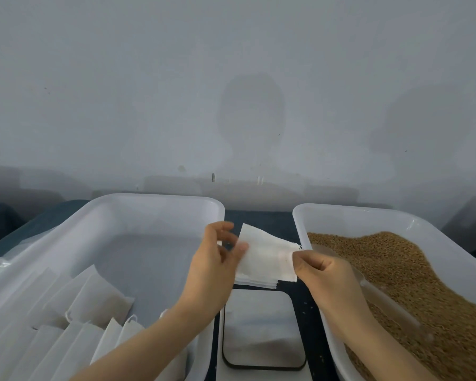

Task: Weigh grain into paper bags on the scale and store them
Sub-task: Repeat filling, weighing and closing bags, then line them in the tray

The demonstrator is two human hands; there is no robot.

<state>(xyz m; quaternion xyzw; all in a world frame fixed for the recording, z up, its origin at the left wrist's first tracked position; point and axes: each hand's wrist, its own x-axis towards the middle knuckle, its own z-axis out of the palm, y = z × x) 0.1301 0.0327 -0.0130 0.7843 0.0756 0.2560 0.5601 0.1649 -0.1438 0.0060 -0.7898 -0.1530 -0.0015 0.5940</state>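
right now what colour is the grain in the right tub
Golden brown grain, best seen in the head view, heaped in the white tub.

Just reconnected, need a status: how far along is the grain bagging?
Done: several bags lie in the left tub, which looks like finished storage. In hand: the left hand holds a stack of empty bags above the scale while the right hand pinches its edge, apparently peeling one off. Left: nothing is on the scale, and plenty of grain sits in the right tub.
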